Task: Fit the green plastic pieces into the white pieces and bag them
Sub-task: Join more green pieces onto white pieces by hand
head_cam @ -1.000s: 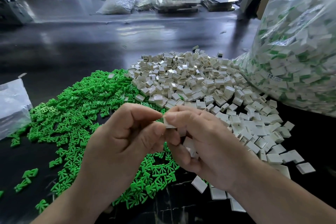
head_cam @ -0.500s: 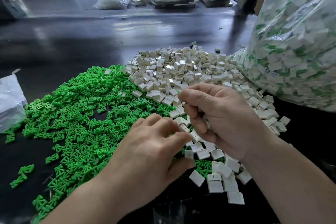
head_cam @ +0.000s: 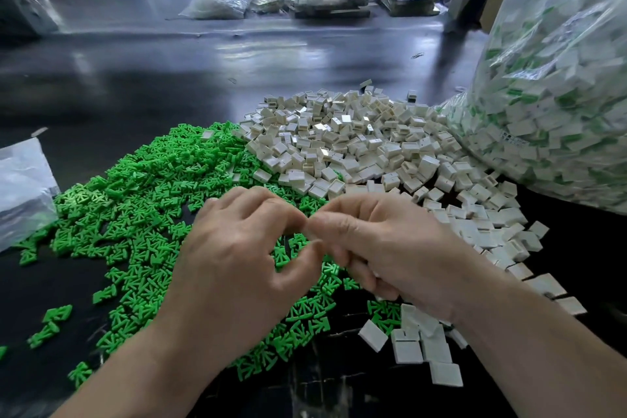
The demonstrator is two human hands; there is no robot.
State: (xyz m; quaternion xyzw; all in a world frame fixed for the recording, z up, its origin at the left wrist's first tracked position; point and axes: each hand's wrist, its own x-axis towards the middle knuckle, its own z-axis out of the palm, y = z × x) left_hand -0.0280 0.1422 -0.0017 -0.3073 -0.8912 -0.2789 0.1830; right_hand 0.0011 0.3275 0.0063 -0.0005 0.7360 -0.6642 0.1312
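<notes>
Hands meet tip to tip above the near side of the green heap. Your left hand [head_cam: 237,254] and right hand [head_cam: 393,248] both have the fingers curled in, with thumbs and forefingers pressed together where the two hands touch. Whatever you pinch there is hidden behind your own fingers, so I cannot tell whether either hand has a piece in it.

From the pose, you look to be at the fitting step, pushing a green piece into a white one. The next move calls for a straight, square push until the insert seats, then a reach to your right to drop the pair in the bag.

Under your hands and off to the left lie the green pieces [head_cam: 142,200], spread loose over the worktop [head_cam: 169,78]. Beyond your right hand, touching the green heap, is the pile of white pieces [head_cam: 339,146], with a few strays near your right wrist. The bag [head_cam: 559,112] of finished pairs stands at the far right, against the white pile. A smaller bag [head_cam: 20,187] lies at the left edge.
</notes>
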